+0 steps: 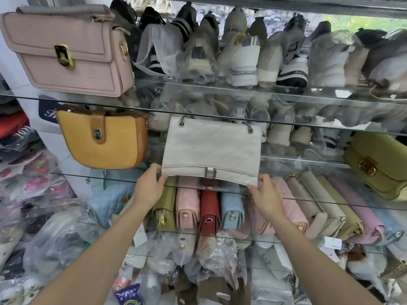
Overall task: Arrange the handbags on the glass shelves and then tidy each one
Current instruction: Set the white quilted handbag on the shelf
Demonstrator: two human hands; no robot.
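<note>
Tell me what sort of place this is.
Probably a small shop or stockroom selling bags and shoes: handbags like the white bag stand on glass shelves, rows of sneakers sit behind, and paper price tags hang from stock.

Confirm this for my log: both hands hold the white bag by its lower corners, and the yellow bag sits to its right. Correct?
Not quite. The head view shows the yellow bag to the left of the white bag, not the right. The rest holds: the left hand and right hand hold its lower corners.
</note>
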